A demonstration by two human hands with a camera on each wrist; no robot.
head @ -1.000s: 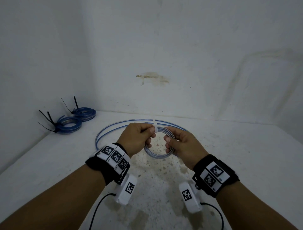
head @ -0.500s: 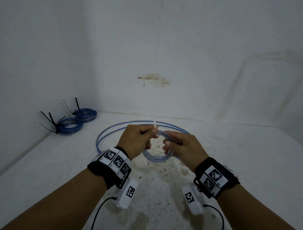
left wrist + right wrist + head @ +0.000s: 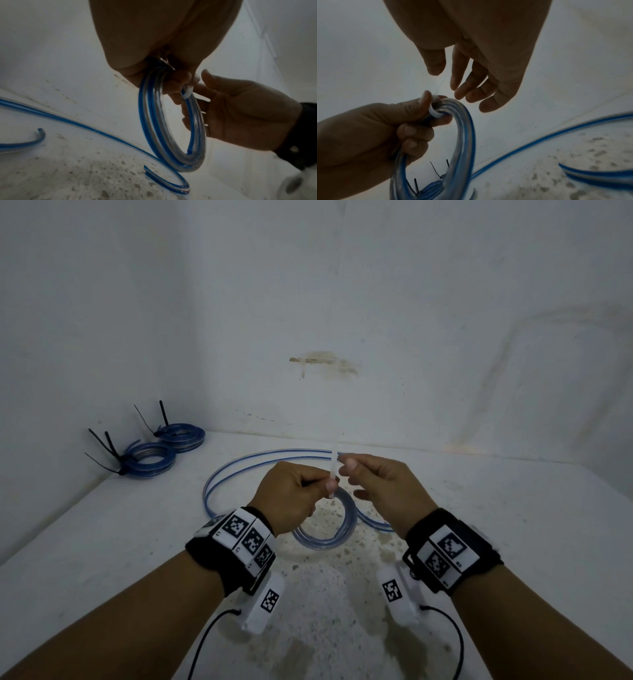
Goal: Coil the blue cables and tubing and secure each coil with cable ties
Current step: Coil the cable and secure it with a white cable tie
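Blue coil in left hand

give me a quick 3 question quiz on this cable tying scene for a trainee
1. True or false: the white cable tie is already looped round the held coil.
2. What colour are the ties on the two finished coils by the wall? A black, B white, C red.
3. Which hand grips the coil?

Key: 1 true, visible in both wrist views. 2 A. 3 the left hand; the right hand has relaxed fingers and is not on the coil.
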